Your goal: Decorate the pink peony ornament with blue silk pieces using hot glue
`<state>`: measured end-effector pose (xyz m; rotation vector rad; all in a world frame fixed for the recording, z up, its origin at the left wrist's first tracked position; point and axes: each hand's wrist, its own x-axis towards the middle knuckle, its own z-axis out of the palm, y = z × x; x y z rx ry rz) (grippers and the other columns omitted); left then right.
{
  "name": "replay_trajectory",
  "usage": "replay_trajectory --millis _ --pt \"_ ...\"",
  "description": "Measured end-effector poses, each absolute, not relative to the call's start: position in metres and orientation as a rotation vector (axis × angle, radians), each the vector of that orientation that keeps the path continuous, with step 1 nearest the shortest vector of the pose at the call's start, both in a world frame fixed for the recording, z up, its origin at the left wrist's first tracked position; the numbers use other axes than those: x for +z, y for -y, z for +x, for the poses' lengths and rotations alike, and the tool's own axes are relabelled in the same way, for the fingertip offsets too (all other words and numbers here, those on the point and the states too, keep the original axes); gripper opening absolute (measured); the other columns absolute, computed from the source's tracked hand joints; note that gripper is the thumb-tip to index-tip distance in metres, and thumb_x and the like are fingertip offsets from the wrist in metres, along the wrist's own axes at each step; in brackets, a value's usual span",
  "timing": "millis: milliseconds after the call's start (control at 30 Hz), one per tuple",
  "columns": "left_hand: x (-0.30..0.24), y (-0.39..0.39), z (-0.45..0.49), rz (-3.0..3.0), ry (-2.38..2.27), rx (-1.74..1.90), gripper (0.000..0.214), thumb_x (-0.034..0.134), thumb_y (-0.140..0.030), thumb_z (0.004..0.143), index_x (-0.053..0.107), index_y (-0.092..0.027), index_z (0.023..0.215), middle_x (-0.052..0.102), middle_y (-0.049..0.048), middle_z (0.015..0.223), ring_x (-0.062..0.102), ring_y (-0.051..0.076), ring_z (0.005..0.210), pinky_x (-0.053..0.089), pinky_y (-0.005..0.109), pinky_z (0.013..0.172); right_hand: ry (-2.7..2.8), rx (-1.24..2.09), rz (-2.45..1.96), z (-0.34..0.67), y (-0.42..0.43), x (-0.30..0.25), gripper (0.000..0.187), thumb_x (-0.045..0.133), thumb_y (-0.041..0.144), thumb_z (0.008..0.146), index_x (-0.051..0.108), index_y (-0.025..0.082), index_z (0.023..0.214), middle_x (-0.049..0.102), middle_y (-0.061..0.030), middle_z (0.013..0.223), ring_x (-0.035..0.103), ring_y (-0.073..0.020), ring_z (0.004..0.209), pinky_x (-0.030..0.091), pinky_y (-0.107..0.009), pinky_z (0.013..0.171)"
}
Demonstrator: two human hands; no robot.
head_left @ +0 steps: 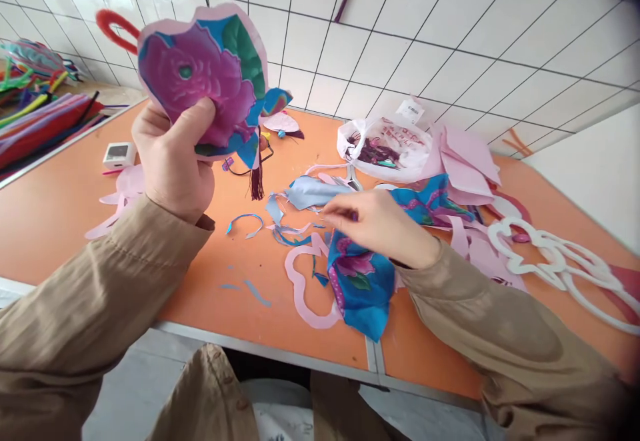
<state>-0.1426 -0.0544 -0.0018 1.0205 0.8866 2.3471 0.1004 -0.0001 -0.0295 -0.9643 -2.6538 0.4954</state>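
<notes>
My left hand grips a fish-shaped fabric ornament, thumb on its front. It has a purple flower print on blue, a pale pink border, a red fuzzy loop at one end and a small printed tail at the other. A dark tassel hangs below it. My right hand is over the table with its fingers pinched together; what they hold, if anything, is too small to make out. Beneath it are blue floral fabric, light blue fabric scraps and a pink cut-out outline.
On the orange table a white plastic bag holds dark tassels. Pink sheets and white cut-out frames lie to the right. Colourful fuzzy stems and a small white device are at left. A tiled wall stands behind.
</notes>
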Motion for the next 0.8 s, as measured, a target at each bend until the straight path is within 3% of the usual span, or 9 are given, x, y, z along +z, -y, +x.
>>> replay_trajectory --millis 133,200,300,433,567,633,733,800 --pt "-0.012 0.053 -0.137 0.991 -0.900 2.258 0.018 0.075 -0.005 0.069 0.068 -0.019 0.061 0.061 -0.0054 0.058 0.052 0.009 0.055 0.046 0.026 0.056 2.601 0.182 -1.313 0.115 -0.028 -0.025 0.025 0.068 0.020 0.083 0.075 0.013 0.106 0.074 -0.0083 0.091 0.064 -0.0198 0.078 0.044 -0.031 0.071" --pt "-0.018 0.055 -0.130 0.943 -0.934 2.181 0.015 0.076 -0.008 0.069 0.070 -0.019 0.062 0.064 -0.0047 0.059 0.053 0.010 0.054 0.046 0.025 0.054 2.617 0.170 -1.333 0.120 -0.039 -0.027 0.022 0.073 0.021 0.078 0.077 0.013 0.099 0.074 -0.0098 0.093 0.065 -0.0222 0.083 0.044 -0.031 0.073" --pt "-0.028 0.058 -0.121 0.884 -1.001 2.066 0.012 0.078 -0.012 0.068 0.071 -0.019 0.064 0.066 -0.0041 0.061 0.058 0.011 0.056 0.050 0.025 0.054 2.562 0.216 -1.360 0.123 -0.047 -0.030 0.013 0.068 0.021 0.083 0.077 0.012 0.085 0.075 -0.0097 0.085 0.066 -0.0208 0.080 0.046 -0.030 0.073" --pt "-0.040 0.059 -0.112 0.831 -1.041 1.882 0.012 0.082 -0.019 0.066 0.072 -0.020 0.073 0.072 -0.0019 0.070 0.064 0.013 0.060 0.053 0.023 0.055 2.426 0.274 -1.383 0.130 -0.047 -0.016 0.031 0.064 0.029 0.088 0.072 0.012 0.114 0.077 -0.0083 0.103 0.068 -0.0157 0.082 0.050 -0.026 0.075" --pt "-0.044 0.061 -0.106 0.668 -1.013 1.732 0.016 0.082 -0.018 0.064 0.071 -0.014 0.075 0.073 0.0031 0.072 0.068 0.016 0.060 0.057 0.027 0.058 2.631 0.265 -1.581 0.142 -0.045 -0.007 0.016 0.063 0.026 0.086 0.075 0.017 0.092 0.076 -0.0035 0.084 0.068 -0.0168 0.078 0.048 -0.026 0.071" --pt "-0.044 0.063 -0.103 0.601 -1.018 1.645 0.016 0.081 -0.015 0.064 0.071 -0.011 0.075 0.073 0.0053 0.071 0.070 0.017 0.061 0.059 0.028 0.059 2.749 0.249 -1.616 0.145 -0.045 -0.012 0.014 0.067 0.026 0.082 0.075 0.018 0.091 0.074 -0.0037 0.078 0.068 -0.0202 0.075 0.045 -0.028 0.066" --pt "-0.042 0.066 -0.101 0.551 -1.004 1.571 0.013 0.078 -0.011 0.065 0.070 -0.009 0.075 0.072 0.0048 0.068 0.068 0.016 0.058 0.058 0.025 0.056 2.856 0.173 -1.636 0.146 -0.047 -0.025 0.024 0.069 0.027 0.079 0.073 0.016 0.101 0.073 -0.0080 0.083 0.068 -0.0271 0.081 0.041 -0.032 0.064" --pt "-0.041 0.067 -0.102 0.539 -0.986 1.542 0.012 0.077 -0.010 0.066 0.069 -0.009 0.075 0.071 0.0041 0.067 0.067 0.015 0.056 0.057 0.024 0.054 2.896 0.133 -1.646 0.147 -0.050 -0.032 0.039 0.067 0.026 0.080 0.069 0.015 0.118 0.073 -0.0106 0.092 0.069 -0.0299 0.088 0.042 -0.033 0.068"
